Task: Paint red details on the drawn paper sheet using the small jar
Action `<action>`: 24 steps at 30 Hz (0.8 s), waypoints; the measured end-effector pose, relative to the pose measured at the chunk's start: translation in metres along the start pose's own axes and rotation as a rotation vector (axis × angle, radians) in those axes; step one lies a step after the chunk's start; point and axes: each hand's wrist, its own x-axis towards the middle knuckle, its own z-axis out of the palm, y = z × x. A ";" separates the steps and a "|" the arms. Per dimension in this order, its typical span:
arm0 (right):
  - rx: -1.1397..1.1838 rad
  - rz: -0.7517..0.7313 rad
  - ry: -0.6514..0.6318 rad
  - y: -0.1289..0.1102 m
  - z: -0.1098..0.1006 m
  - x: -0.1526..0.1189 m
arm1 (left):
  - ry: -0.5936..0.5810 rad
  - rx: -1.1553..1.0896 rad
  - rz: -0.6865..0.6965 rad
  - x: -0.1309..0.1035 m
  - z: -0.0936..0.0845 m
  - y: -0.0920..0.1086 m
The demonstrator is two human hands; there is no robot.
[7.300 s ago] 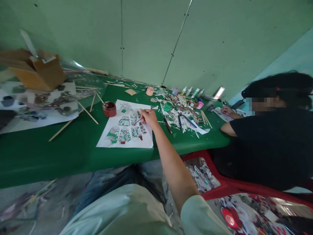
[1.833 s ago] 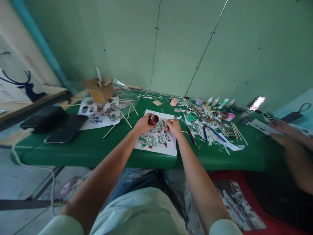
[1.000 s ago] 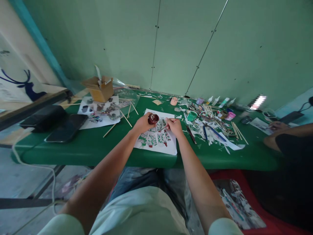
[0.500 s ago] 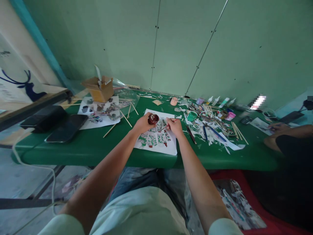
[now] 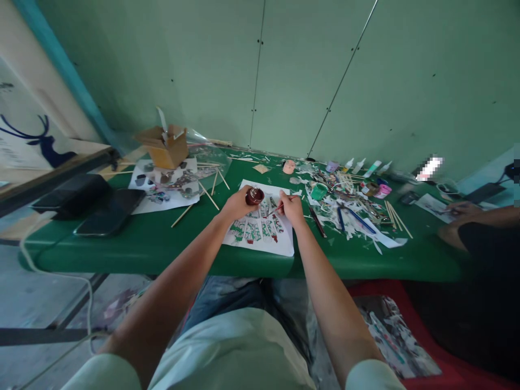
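Observation:
My left hand [image 5: 238, 205] is closed around a small jar of dark red paint [image 5: 254, 197], tilted so that its open mouth shows. In my right hand [image 5: 291, 207] a thin red paintbrush [image 5: 277, 208] is pinched, its tip at the paper. Beneath both hands lies a white sheet [image 5: 280, 248] with printed strips, partly coloured green and dark red. A dark pen-like tool [image 5: 317, 222] rests on the table just right of my right hand.
Left are a cardboard box [image 5: 170, 151], a printed sheet [image 5: 162, 201], wooden sticks [image 5: 209, 196] and a phone [image 5: 109, 212]. Right are paper scraps [image 5: 345, 208], a green paint pot [image 5: 319, 191], blue-handled tweezers [image 5: 359, 221] and glue bottles [image 5: 357, 167]. Another person's hand [image 5: 465, 209] works far right.
My right hand and the brush have shifted slightly, with the fingers a little more upright. My left hand holds the jar in nearly the same place.

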 end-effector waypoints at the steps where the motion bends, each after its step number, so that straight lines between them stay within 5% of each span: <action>1: -0.013 0.005 0.001 -0.001 0.000 -0.001 | -0.002 -0.002 -0.002 0.000 0.000 0.000; 24: -0.001 -0.005 -0.039 -0.005 0.001 -0.004 | 0.000 0.012 -0.008 -0.001 0.000 0.001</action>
